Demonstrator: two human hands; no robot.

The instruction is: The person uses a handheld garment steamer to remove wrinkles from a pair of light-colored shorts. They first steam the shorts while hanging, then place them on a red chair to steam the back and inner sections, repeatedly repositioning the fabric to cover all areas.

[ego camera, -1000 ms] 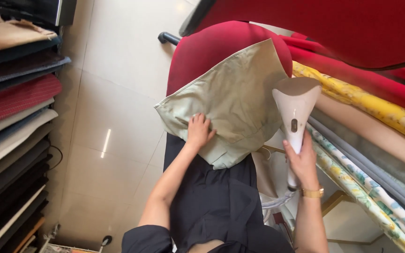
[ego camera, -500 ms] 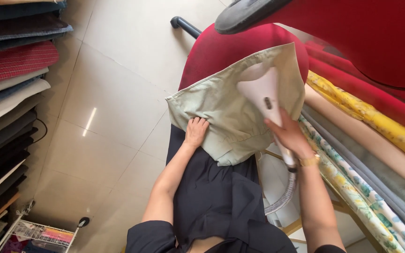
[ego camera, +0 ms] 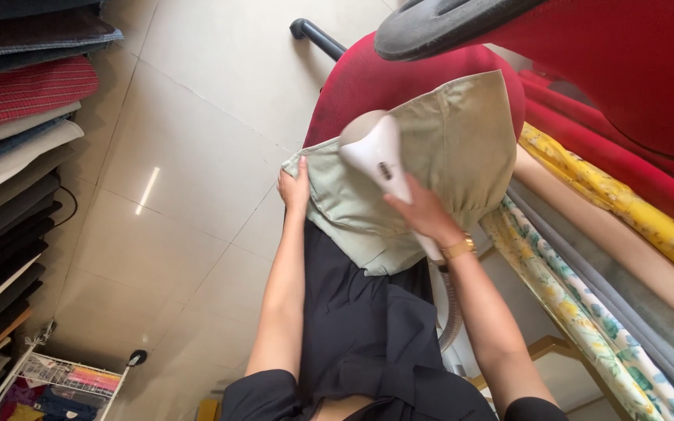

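item: pale green garment [ego camera: 446, 156], draped over the rounded end of a red padded board [ego camera: 368, 82], hem hanging toward a dark skirt [ego camera: 368, 327]. right hand [ego camera: 423, 214]: fingers wrapped tight around the handle of a white steamer [ego camera: 380, 160], head of the steamer pressed flat on the garment near its middle; gold bracelet [ego camera: 459, 249] at the wrist; grey hose [ego camera: 452, 312] running down below the hand. left hand [ego camera: 294, 187]: fingers pinching the garment's left edge, pulling it taut (thumb not clearly seen). surroundings: fabric bolts [ego camera: 610, 203] in yellow, floral and red at right; stacked folded cloth [ego camera: 17, 156] at left; tiled floor [ego camera: 189, 156]; wire basket [ego camera: 56, 382] at lower left.
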